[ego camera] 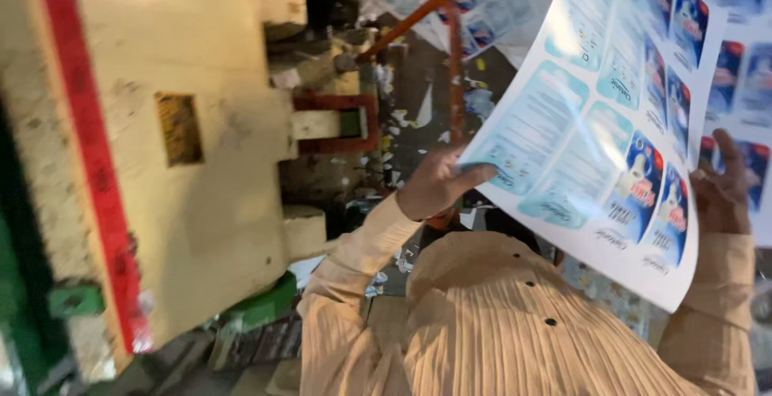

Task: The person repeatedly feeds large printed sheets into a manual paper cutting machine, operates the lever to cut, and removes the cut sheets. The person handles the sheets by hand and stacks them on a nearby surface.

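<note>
both hands grip a printed sheet [595,123], left hand [438,183] pinching its edge, right hand [720,191] partly hidden behind it, top cut off.

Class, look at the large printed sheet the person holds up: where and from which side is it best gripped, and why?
Grip the printed sheet at its two opposite side edges, coming in from either side, as the left hand and right hand do. It is wide, thin and limp, so one grip would probably let it sag or crease.
</note>
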